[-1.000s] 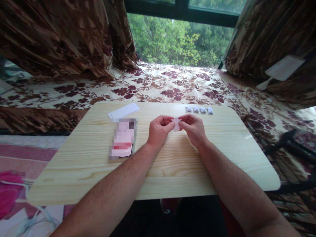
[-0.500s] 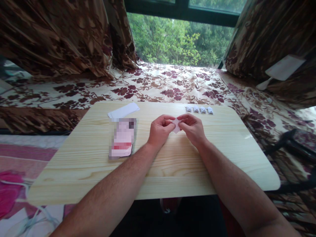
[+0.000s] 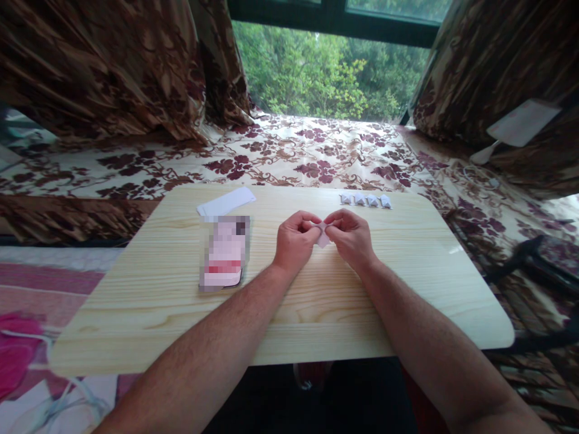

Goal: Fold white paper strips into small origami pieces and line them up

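Observation:
My left hand [image 3: 295, 243] and my right hand [image 3: 350, 236] meet over the middle of a light wooden table [image 3: 280, 313]. Both pinch a small white folded paper piece [image 3: 322, 238] between their fingertips, held just above the tabletop. Most of the paper is covered by my fingers. Several finished small white folded paper pieces [image 3: 365, 200] stand in a row at the table's far edge, to the right of my hands.
A phone [image 3: 224, 253] lies face up left of my hands, with white paper strips [image 3: 225, 202] beyond it. A flower-patterned cloth [image 3: 289, 154] covers the surface behind the table, under a window. Brown curtains hang on both sides.
My fingers have closed in tighter on the paper piece, so less of it shows. Both hands shifted slightly toward each other.

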`<act>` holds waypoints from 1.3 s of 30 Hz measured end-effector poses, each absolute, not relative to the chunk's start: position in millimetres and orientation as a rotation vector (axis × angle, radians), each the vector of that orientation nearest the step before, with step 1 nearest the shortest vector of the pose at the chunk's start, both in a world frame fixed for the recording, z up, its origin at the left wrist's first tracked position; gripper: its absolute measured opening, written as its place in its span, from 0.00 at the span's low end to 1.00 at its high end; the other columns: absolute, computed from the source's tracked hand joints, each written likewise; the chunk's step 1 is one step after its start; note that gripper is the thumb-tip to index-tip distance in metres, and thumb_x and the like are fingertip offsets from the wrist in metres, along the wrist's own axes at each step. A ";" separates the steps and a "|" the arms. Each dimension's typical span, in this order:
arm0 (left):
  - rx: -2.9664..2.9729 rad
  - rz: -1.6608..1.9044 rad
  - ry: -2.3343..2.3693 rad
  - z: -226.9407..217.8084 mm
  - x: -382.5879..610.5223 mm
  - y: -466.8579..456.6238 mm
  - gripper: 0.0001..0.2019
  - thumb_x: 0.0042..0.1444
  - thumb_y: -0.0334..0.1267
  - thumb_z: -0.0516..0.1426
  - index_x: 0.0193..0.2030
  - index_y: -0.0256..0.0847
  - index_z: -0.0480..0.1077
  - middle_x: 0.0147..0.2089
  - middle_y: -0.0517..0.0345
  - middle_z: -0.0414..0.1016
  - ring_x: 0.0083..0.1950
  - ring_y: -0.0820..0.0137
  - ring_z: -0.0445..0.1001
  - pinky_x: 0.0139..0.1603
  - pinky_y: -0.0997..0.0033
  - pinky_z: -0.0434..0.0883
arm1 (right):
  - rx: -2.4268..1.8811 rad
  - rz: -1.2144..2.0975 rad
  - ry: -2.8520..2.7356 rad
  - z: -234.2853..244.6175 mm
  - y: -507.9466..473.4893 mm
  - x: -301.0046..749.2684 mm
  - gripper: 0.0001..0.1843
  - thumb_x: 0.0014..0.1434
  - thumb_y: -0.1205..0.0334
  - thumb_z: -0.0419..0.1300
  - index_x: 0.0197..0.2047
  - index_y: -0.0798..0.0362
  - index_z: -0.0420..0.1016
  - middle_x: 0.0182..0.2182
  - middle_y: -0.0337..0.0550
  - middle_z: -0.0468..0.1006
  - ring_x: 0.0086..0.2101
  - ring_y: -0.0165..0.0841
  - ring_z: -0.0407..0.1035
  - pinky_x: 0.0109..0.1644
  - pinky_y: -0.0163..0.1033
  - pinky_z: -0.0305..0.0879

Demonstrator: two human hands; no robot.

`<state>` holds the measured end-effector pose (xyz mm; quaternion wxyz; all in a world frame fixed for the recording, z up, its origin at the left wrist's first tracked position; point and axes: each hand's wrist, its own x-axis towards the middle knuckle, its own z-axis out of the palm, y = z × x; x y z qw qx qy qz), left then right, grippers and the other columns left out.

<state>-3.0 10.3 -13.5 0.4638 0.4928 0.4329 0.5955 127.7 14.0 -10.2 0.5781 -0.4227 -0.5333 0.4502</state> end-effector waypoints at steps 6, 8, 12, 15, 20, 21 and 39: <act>1.223 1.455 1.053 -9.8 -3.3 9.2 0.06 0.46 0.32 0.64 0.33 0.39 0.75 0.22 0.66 0.66 0.23 0.78 0.62 0.24 0.78 0.60 | -0.983 1.059 -1.258 -8.2 15.7 128.9 0.04 0.47 0.66 0.64 0.30 0.52 0.73 0.20 0.32 0.72 0.21 0.26 0.62 0.25 0.33 0.56; 1.227 1.459 1.045 -8.5 -3.2 8.8 0.07 0.46 0.32 0.64 0.34 0.39 0.76 0.23 0.66 0.67 0.23 0.78 0.63 0.24 0.78 0.60 | -0.968 1.070 -1.256 -8.6 16.0 129.0 0.05 0.47 0.66 0.65 0.30 0.52 0.73 0.21 0.33 0.72 0.22 0.26 0.63 0.26 0.34 0.58; 1.196 1.471 1.039 -9.0 -2.3 9.5 0.06 0.45 0.31 0.64 0.32 0.39 0.75 0.23 0.65 0.68 0.24 0.77 0.64 0.25 0.77 0.61 | -0.951 1.095 -1.262 -10.0 14.9 126.6 0.05 0.47 0.65 0.65 0.30 0.52 0.73 0.22 0.34 0.73 0.22 0.27 0.64 0.27 0.34 0.59; 1.166 1.483 1.042 -10.9 -1.2 10.4 0.04 0.44 0.29 0.63 0.29 0.39 0.74 0.23 0.65 0.68 0.24 0.78 0.63 0.25 0.78 0.60 | -0.957 1.087 -1.228 -10.3 14.0 124.1 0.05 0.46 0.66 0.65 0.28 0.51 0.72 0.21 0.33 0.73 0.22 0.27 0.64 0.26 0.34 0.58; 1.097 1.469 1.017 -10.8 -1.8 10.7 0.06 0.43 0.32 0.65 0.31 0.39 0.75 0.23 0.65 0.69 0.24 0.77 0.65 0.26 0.77 0.62 | -0.951 1.137 -1.224 -6.9 14.5 127.5 0.06 0.46 0.65 0.65 0.30 0.52 0.74 0.20 0.33 0.74 0.21 0.26 0.64 0.27 0.34 0.59; 1.100 1.464 1.007 -10.1 -2.5 10.6 0.06 0.44 0.32 0.65 0.32 0.39 0.76 0.24 0.65 0.70 0.25 0.77 0.66 0.26 0.77 0.63 | -0.950 1.151 -1.232 -5.8 14.8 129.1 0.06 0.46 0.65 0.65 0.31 0.52 0.75 0.20 0.33 0.74 0.21 0.26 0.64 0.27 0.34 0.60; 1.116 1.475 1.020 -10.5 -4.7 12.0 0.05 0.43 0.30 0.63 0.29 0.39 0.75 0.25 0.63 0.73 0.26 0.75 0.68 0.28 0.75 0.65 | -0.852 1.103 -1.276 -7.2 14.9 134.1 0.03 0.48 0.69 0.64 0.29 0.52 0.78 0.23 0.35 0.75 0.24 0.27 0.65 0.30 0.35 0.60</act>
